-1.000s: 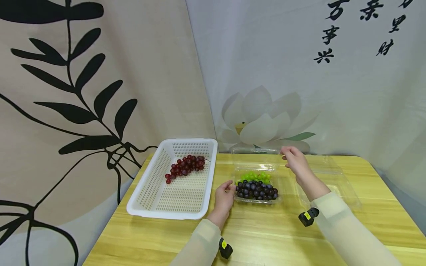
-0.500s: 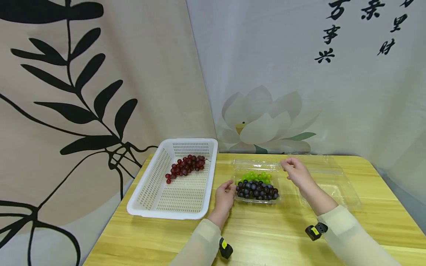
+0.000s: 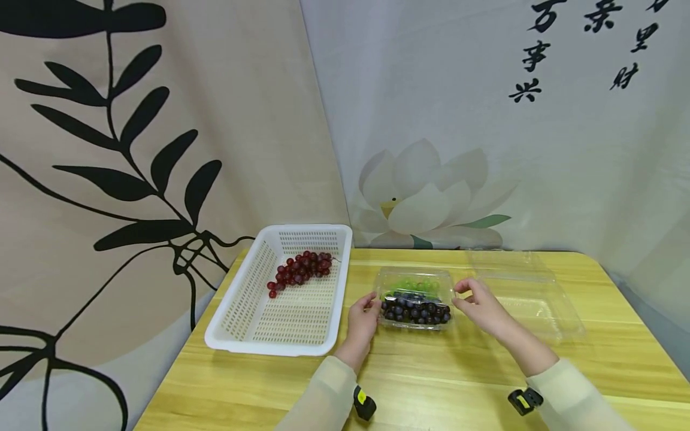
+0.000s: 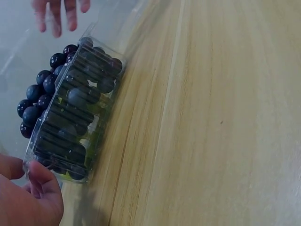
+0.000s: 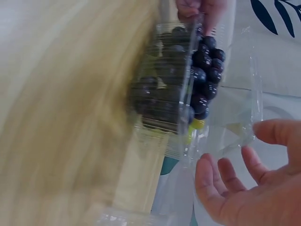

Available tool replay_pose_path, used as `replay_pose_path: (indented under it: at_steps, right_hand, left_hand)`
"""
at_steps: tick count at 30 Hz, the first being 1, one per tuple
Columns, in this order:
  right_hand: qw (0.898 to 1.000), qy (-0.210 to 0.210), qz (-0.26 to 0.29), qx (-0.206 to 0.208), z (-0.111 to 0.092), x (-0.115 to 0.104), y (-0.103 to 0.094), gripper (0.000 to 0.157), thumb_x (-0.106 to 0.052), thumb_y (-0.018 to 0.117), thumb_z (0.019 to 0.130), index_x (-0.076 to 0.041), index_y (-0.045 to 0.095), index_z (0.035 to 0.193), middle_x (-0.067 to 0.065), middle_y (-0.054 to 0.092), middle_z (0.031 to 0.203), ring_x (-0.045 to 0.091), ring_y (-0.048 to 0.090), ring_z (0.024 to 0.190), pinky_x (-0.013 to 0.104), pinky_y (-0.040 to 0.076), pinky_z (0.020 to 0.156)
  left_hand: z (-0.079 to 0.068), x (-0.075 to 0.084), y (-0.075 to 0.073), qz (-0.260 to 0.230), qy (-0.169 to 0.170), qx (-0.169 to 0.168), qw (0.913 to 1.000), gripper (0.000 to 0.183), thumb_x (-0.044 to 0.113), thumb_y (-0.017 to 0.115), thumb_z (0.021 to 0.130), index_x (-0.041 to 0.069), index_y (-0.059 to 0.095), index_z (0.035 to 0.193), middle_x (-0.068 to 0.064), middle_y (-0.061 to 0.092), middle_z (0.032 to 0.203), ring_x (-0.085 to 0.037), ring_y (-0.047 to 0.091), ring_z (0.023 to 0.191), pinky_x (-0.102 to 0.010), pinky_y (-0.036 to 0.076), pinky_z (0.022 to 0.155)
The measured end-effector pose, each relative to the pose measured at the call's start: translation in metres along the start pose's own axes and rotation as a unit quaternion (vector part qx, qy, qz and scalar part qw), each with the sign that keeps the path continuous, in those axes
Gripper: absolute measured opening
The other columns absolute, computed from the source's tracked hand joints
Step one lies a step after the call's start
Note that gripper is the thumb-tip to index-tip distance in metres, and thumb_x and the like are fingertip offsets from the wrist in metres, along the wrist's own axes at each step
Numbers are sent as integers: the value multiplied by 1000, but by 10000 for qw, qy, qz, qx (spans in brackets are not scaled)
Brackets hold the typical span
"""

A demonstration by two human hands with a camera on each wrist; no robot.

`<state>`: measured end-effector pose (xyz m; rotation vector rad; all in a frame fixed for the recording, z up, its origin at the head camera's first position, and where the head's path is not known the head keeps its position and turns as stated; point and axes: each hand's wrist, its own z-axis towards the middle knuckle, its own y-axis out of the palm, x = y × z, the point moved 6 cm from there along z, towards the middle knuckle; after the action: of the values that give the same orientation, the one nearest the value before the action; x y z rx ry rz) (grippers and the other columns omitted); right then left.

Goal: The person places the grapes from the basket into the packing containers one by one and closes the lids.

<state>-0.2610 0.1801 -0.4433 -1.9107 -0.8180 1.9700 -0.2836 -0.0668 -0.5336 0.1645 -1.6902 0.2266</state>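
Note:
A hinged clear plastic fruit box (image 3: 415,326) stands on the table, with green grapes (image 3: 412,286) at its back and black grapes (image 3: 415,308) heaped in front. Its lid (image 3: 401,276) slopes down over the fruit, its front edge still above the base. My left hand (image 3: 362,323) pinches the box's left rim between thumb and fingers; the left wrist view shows this grip at the near corner. At the right side my right hand (image 3: 480,304) holds the lid's edge between thumb and forefinger, the other fingers loosely bent in the right wrist view.
A white perforated basket (image 3: 226,328) with a bunch of red grapes (image 3: 302,268) stands left of the box. Another clear plastic box (image 3: 560,299) lies spread out to the right, behind my right forearm. A printed cloth (image 3: 259,120) hangs behind the table.
The lid has swung from nearly upright at the back, down and forward over the grapes. My right hand has come down and toward me with it; my left hand has kept its place.

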Motion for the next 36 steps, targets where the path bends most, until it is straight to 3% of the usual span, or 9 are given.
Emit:
replay_pose_path:
  at_steps: [5, 9, 13, 16, 21, 24, 28, 36]
  right_hand:
    - [9999, -114, -30, -31, -5, 6, 7, 41, -9, 56, 92, 10, 39, 125, 29, 41, 117, 29, 56, 89, 33, 50, 73]
    - [9999, 43, 70, -89, -7, 10, 11, 51, -9, 56, 93, 12, 30, 131, 29, 40, 116, 28, 54, 88, 33, 49, 72]
    - [9993, 251, 213, -150, -8, 15, 16, 54, -9, 54, 94, 13, 25, 134, 30, 39, 116, 26, 53, 81, 33, 51, 62]
    - [9985, 457, 269, -143, -10, 19, 19, 55, -10, 52, 94, 11, 24, 137, 30, 40, 119, 23, 53, 74, 37, 53, 57]
    - [9949, 835, 469, -313, -18, 24, 26, 59, -18, 49, 98, 11, 19, 140, 31, 42, 121, 22, 56, 68, 39, 55, 52]
    - [9895, 1184, 645, -513, -23, 29, 31, 58, -24, 45, 100, 10, 20, 140, 31, 45, 121, 23, 58, 68, 38, 55, 53]
    - [9803, 1609, 907, -697, -28, 38, 38, 49, -31, 40, 102, 8, 35, 132, 24, 51, 109, 23, 58, 73, 37, 55, 54]
    - [9658, 1796, 1715, -745, -27, 52, 48, 36, -29, 39, 102, 6, 48, 108, 8, 52, 85, 17, 55, 68, 31, 52, 53]
  left_hand:
    - [0, -1, -1, -156, -204, -60, 9997, 32, 14, 54, 95, -3, 61, 122, -2, 55, 79, -6, 47, 55, -20, 46, 52]
    - [-2, -1, 0, -630, -600, -128, 9961, 34, 24, 50, 97, -4, 63, 112, 3, 51, 66, -6, 45, 50, -20, 42, 47]
    - [-1, -1, 1, -1092, -896, -166, 9898, 39, 30, 47, 97, -4, 62, 106, 5, 50, 68, -6, 43, 50, -20, 40, 46]
    - [-3, 1, 0, -1222, -965, -211, 9876, 37, 31, 48, 97, -2, 63, 102, 5, 50, 69, -6, 43, 51, -20, 40, 47]
    - [-6, 5, -1, -985, -787, -282, 9916, 26, 28, 56, 92, 6, 58, 79, 5, 47, 60, -8, 42, 50, -21, 40, 48]
    - [-7, 5, -2, -840, -651, -310, 9938, 26, 25, 57, 91, 1, 65, 96, 5, 48, 61, -8, 43, 51, -20, 41, 50]
    - [-6, 3, -2, -771, -637, -357, 9943, 41, 18, 55, 91, -1, 57, 127, 5, 49, 66, -7, 44, 53, -19, 42, 51]
    - [-6, 3, 0, -805, -591, -407, 9942, 40, 16, 54, 92, -3, 55, 128, 4, 50, 70, -6, 44, 54, -18, 41, 51]
